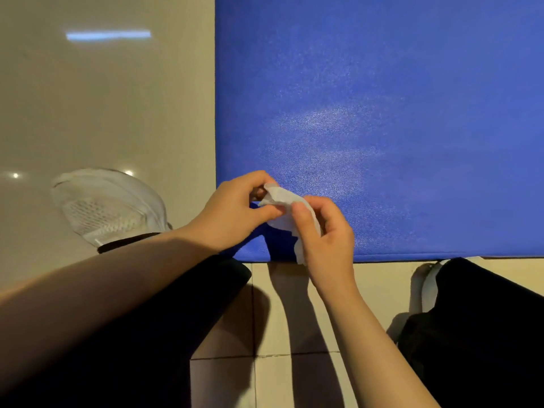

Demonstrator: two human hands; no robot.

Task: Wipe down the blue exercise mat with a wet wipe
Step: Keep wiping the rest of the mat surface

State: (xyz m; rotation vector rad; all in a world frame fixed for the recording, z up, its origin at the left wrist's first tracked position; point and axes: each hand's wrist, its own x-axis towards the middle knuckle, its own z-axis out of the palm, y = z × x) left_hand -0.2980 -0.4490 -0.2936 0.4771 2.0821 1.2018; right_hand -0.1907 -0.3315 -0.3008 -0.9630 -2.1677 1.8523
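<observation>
The blue exercise mat point(382, 113) lies flat on the tiled floor and fills the upper right of the head view; its near corner sits just in front of me. A crumpled white wet wipe point(281, 198) hangs just above that corner. My left hand point(235, 213) pinches the wipe's upper left end between thumb and fingers. My right hand point(326, 234) pinches its right side, and a flap of the wipe hangs down below that hand. The mat shows a pale sheen near its middle.
My white mesh shoe point(109, 207) rests on the glossy beige floor point(103, 98) left of the mat. My black trouser legs fill the lower left and lower right. A second white shoe point(426, 287) peeks out beside my right knee.
</observation>
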